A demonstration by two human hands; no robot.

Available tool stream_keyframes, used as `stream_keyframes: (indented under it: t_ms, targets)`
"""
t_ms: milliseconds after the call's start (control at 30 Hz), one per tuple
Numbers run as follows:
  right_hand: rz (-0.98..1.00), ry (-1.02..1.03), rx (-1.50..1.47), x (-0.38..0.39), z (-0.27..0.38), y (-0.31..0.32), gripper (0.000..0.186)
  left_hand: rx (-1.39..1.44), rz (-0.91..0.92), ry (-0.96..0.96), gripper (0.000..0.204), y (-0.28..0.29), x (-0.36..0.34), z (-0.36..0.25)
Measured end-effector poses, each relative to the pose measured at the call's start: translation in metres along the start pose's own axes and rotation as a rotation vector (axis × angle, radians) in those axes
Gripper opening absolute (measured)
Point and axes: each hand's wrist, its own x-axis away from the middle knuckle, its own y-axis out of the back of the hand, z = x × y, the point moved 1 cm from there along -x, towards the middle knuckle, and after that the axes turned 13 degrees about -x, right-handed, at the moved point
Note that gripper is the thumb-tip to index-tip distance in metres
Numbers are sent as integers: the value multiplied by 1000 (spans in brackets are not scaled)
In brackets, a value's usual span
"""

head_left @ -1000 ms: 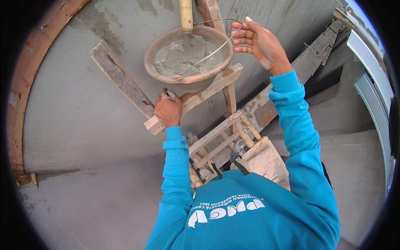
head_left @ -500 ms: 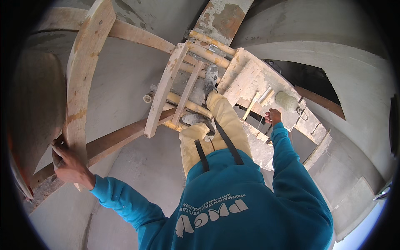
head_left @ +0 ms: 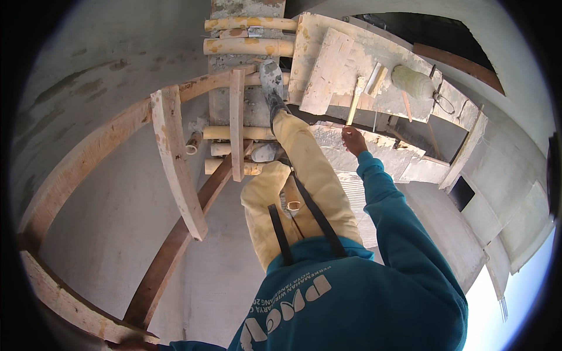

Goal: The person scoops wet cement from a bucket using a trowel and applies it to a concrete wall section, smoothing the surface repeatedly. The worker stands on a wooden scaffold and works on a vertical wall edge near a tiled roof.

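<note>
A wooden ladder [head_left: 178,164] runs along my left side, its light rungs nailed across two rails. My left hand [head_left: 133,344] is at the lower edge, mostly cut off and in shadow, closed round the end of the nearest rung [head_left: 76,298]. My right hand [head_left: 353,141] has its fingers curled at the edge of a rough, pale ledge. Just beyond its fingertips lies the light handle of a wooden-handled tool [head_left: 354,102]; whether they touch I cannot tell. My boots [head_left: 271,82] stand among bamboo poles.
Bamboo poles [head_left: 252,47] cross a mortar-stained plank ahead. Right of them, a board platform [head_left: 310,35] carries a loose plank [head_left: 328,70], a flat float-like piece [head_left: 376,81] and a cloudy plastic jug [head_left: 413,82]. Openings gap between the boards. Grey plastered walls [head_left: 117,140] curve around.
My view has shifted, and the ladder's nearest rung now shows at lower left. My left hand has dropped to the lower edge. My right hand has moved to the tool's handle end, fingers more curled.
</note>
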Motion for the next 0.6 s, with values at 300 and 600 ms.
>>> stream_keyframes:
  t_ms: [300,600]
  targets:
    - [-1,-99,-115,77,-61,-63,29,-411,76,-178,63,13,27,-40]
    - [18,-172,-52,208,-124,-68,25,-560,-62,-520,96,0,20,-31]
